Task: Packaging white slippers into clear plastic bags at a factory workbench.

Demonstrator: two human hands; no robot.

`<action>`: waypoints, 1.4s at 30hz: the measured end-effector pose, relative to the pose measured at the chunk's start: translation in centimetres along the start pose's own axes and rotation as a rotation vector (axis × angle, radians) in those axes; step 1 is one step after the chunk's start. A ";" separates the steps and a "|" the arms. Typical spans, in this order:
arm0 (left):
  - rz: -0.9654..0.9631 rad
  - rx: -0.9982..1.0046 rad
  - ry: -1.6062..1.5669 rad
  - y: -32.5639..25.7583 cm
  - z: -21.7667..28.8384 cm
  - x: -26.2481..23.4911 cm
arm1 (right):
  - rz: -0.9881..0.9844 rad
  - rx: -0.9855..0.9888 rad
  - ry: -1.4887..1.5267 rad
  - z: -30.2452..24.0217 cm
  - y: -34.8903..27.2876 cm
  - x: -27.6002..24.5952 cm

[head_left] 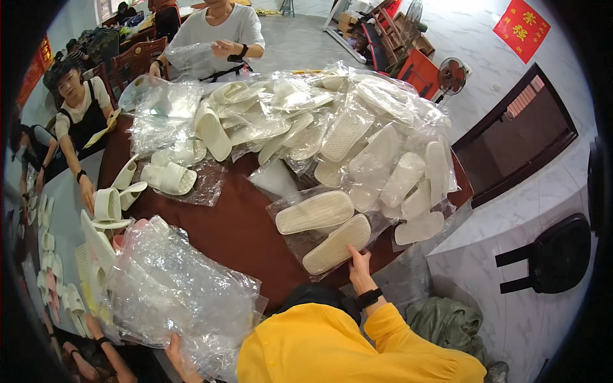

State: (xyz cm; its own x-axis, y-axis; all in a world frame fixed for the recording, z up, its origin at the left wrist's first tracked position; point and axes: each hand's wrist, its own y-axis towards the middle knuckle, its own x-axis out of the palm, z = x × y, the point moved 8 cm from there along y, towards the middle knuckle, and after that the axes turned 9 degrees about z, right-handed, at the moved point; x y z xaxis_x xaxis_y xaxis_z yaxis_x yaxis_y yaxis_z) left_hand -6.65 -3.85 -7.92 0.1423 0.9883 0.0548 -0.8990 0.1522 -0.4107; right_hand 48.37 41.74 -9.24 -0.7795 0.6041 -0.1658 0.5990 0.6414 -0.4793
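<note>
My right hand (359, 262) is closed on the near edge of a clear bag, its fingers against the lower of two white slippers (337, 244) lying sole up inside. The other white slipper (315, 212) of this bagged pair lies just beyond it. At lower left, my left hand (175, 352) grips the near edge of a thick stack of clear plastic bags (185, 287); part of this hand is cut off by the plastic and the lower rim. Loose white slippers (107, 204) stand beside the stack, next to a person's hand (87, 193).
A large heap of bagged white slippers (294, 121) covers the far and right side of the brown table (223, 230). Across it, a person in white (223, 38) handles a clear bag. More slippers (48, 255) line a grey table at left. A black chair (562, 255) stands right.
</note>
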 end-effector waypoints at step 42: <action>0.572 -0.153 -0.287 -12.0 -7.3 -16.2 | -1.406 -0.806 -0.340 -9.9 -39.7 24.5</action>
State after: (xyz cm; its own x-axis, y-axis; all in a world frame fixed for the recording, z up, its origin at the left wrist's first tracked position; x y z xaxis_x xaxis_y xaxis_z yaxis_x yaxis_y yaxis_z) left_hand 4.84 -21.78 -10.52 -0.4757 0.8794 0.0207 -0.7277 -0.3802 -0.5709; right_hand 7.35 35.76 14.23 -0.6956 -0.6780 -0.2376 -0.7133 0.6913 0.1155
